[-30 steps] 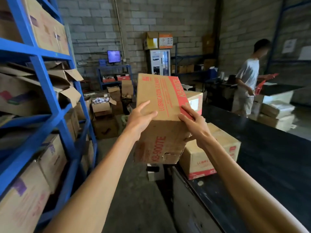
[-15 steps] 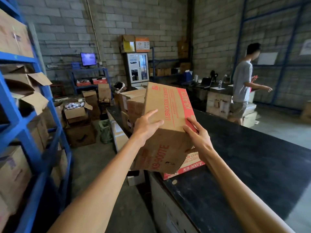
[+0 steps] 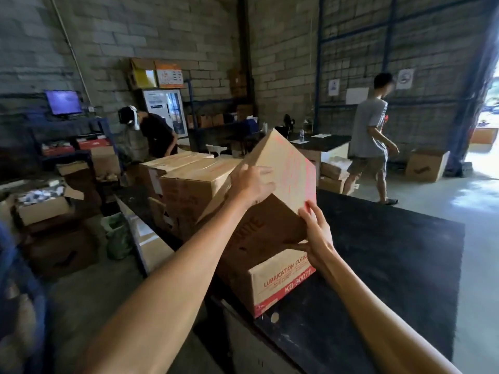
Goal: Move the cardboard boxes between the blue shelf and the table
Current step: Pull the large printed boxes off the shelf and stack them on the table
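I hold a brown cardboard box with red print (image 3: 280, 171) tilted in the air above the black table (image 3: 391, 255). My left hand (image 3: 249, 184) grips its upper left edge, fingers laid over the top face. My right hand (image 3: 314, 236) grips its lower right corner, thumb underneath. Just below it another cardboard box marked LUBRICATION (image 3: 280, 279) sits on the table near the front left edge. Behind these, several more boxes (image 3: 189, 184) are stacked on the table. Only a blurred blue bit of the shelf (image 3: 8, 255) shows at the far left.
A person in a grey shirt (image 3: 370, 130) walks right past the table's far side. Another person in black (image 3: 154, 133) bends behind the stacked boxes. Open cartons (image 3: 46, 209) and a green bag (image 3: 117, 236) crowd the floor at left. A box (image 3: 426, 164) sits by the doorway.
I have turned right, away from the blue shelf, and carried the box further over the table, above the box lying there. It tilts more now. The grey-shirted person walked right.
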